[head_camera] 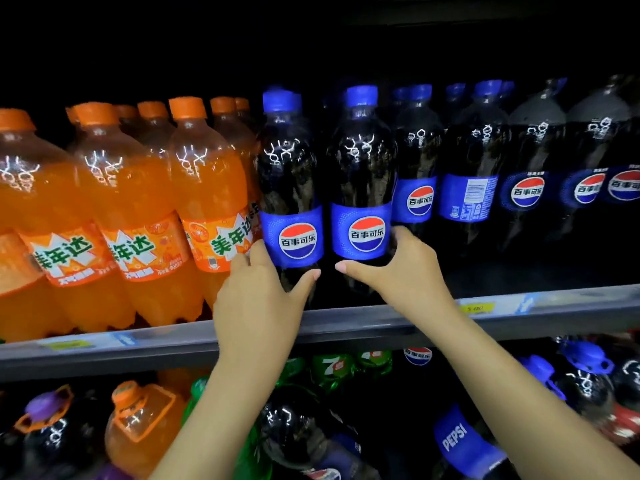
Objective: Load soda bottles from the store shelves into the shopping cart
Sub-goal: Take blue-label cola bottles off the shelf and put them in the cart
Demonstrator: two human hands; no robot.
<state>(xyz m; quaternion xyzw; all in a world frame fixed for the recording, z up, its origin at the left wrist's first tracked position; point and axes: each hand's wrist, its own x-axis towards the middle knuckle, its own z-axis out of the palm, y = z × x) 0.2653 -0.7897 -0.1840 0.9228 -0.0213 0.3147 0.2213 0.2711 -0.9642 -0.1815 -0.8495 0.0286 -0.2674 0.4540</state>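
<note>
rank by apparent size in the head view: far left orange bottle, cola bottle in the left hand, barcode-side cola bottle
1. far left orange bottle
2. cola bottle in the left hand
3. barcode-side cola bottle; farther back, so real size unsure

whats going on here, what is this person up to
A person is reaching onto a store shelf with both hands. The left hand grips the lower body of the left Pepsi bottle, and the right hand grips the right Pepsi bottle beside it. Both bottles are upright at the shelf's front edge, next to the orange Mirinda bottles. No shopping cart is in view.
</note>
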